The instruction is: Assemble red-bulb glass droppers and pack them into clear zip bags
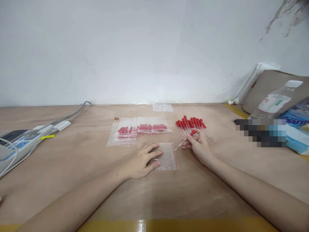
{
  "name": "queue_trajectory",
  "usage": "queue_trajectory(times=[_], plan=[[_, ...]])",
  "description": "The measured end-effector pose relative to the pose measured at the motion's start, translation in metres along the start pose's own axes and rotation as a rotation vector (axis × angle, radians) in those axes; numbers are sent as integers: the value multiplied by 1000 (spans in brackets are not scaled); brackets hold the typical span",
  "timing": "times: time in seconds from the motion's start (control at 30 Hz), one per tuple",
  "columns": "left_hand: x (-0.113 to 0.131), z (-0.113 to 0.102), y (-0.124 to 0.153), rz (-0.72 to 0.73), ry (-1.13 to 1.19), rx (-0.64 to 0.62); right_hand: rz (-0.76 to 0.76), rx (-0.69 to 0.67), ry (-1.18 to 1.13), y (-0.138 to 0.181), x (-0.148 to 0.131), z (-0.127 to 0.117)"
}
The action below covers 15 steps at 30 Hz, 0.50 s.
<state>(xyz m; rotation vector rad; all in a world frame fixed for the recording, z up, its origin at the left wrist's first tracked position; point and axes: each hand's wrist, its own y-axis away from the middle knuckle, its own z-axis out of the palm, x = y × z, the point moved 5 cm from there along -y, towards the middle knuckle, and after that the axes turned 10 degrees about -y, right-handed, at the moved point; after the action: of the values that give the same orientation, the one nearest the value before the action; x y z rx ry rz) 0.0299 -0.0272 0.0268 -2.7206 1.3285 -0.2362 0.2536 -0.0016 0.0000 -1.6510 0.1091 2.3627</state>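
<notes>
My left hand (pixel 143 159) lies flat with fingers spread on a clear zip bag (pixel 168 156) with a red seal strip along its right edge. Just to the right, my right hand (pixel 198 145) pinches one glass dropper with a red rubber bulb (pixel 192 133); its thin tip points down-left toward the bag's mouth. Behind that hand lies a loose pile of red-bulbed droppers (pixel 190 124). Farther left, filled clear bags of red droppers (pixel 138 129) lie overlapping on the wooden table (pixel 72 161).
A small stack of empty clear bags (pixel 162 108) lies near the wall. A white device with grey cables (pixel 26 140) sits at the left. At the right stand a plastic bottle (pixel 275 103), a cardboard piece (pixel 267 83) and a blue pack (pixel 298 129).
</notes>
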Motion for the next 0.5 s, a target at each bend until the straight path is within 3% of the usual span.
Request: queue_trajectory(times=[0.23,0.37,0.5], plan=[[1,1,-1,-28,42,26,131,-50,-105,3,4,5],[0,0,-2,-85,79,64,219,-224,-201,11,3,13],[-1,-1,-2,-87,97,72,179,-438,-170,19,-1,22]])
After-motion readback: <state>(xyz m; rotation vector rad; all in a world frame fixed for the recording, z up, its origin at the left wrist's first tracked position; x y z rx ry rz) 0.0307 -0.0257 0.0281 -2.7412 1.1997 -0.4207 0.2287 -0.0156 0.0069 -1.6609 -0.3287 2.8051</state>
